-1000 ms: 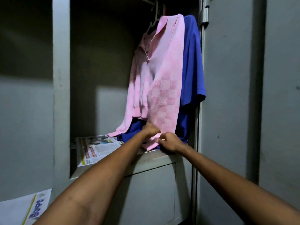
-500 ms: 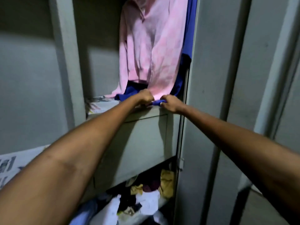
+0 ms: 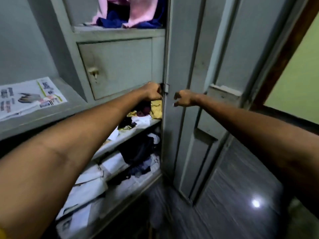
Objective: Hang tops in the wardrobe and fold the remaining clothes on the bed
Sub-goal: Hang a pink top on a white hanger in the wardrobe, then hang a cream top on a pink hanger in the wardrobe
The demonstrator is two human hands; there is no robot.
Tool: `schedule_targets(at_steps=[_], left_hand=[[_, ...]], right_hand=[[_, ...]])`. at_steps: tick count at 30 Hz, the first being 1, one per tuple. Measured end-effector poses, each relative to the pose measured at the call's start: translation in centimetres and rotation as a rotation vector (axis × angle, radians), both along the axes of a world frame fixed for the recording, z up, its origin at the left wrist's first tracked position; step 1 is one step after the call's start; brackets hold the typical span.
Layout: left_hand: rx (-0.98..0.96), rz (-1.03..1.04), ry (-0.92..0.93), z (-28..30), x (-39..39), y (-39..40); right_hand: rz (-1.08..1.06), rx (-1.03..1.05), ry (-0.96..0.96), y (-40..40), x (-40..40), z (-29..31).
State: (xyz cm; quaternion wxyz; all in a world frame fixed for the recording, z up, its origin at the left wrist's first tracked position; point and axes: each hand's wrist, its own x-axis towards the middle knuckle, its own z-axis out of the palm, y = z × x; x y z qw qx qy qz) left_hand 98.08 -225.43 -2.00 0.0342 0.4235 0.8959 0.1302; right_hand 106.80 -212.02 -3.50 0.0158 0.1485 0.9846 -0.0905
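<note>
The hems of a pink top (image 3: pixel 138 16) and a blue top (image 3: pixel 112 21) hang at the top of the view, resting on the grey wardrobe's shelf (image 3: pixel 119 32). Both hands are well below them, in front of the wardrobe. My left hand (image 3: pixel 153 91) is curled into a fist near the hinge edge and holds nothing. My right hand (image 3: pixel 183 99) hovers in front of the open wardrobe door (image 3: pixel 188 54), its fingers loosely curled and holding nothing.
A locker panel with a small handle (image 3: pixel 93 73) sits under the hanging space. Below it, shelves hold jumbled clothes, including yellow cloth (image 3: pixel 156 109) and dark cloth (image 3: pixel 138 150). A newspaper (image 3: pixel 31 95) lies on the left ledge. Grey floor (image 3: pixel 233 195) spreads at lower right.
Both hands let go of the tops' hems and dropped down away from the shelf. The view tilted down, so the lower shelves and floor now show.
</note>
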Motion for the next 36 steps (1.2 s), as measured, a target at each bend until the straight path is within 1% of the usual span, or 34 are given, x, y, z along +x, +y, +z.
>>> schedule_targets(at_steps=[5, 7, 9, 13, 18, 22, 25, 30, 36], left_hand=[[-0.31, -0.173, -0.028, -7.4, 5.2, 1.9], [-0.399, -0.227, -0.028, -9.8, 7.3, 3.1], [-0.458, -0.3, -0.032, -12.0, 9.7, 4.9], [-0.507, -0.45, -0.08, -15.7, 14.8, 9.4], [-0.548, -0.649, -0.106, -17.7, 22.0, 16.8], [-0.547, -0.756, -0.059, -18.7, 27.1, 23.0], [-0.506, -0.814, -0.036, -19.4, 30.1, 28.2], [-0.531, -0.934, -0.052, -20.1, 33.8, 37.2], [-0.584, -1.035, -0.05, -21.2, 35.1, 49.2]], right_hand=[[-0.042, -0.028, -0.182, 1.1, 8.2, -7.8], [-0.069, -0.031, -0.252, 1.7, 11.4, -10.3], [-0.119, -0.035, -0.28, 2.9, 14.8, -12.4], [-0.224, -0.089, -0.309, 5.6, 21.5, -15.1], [-0.453, -0.12, -0.327, 10.0, 28.8, -17.2], [-0.638, -0.198, -0.295, 13.8, 34.2, -18.7], [-0.756, -0.235, -0.252, 17.6, 37.6, -19.3], [-0.888, -0.258, -0.216, 25.2, 41.4, -20.1], [-1.038, -0.283, -0.187, 35.4, 43.3, -20.2]])
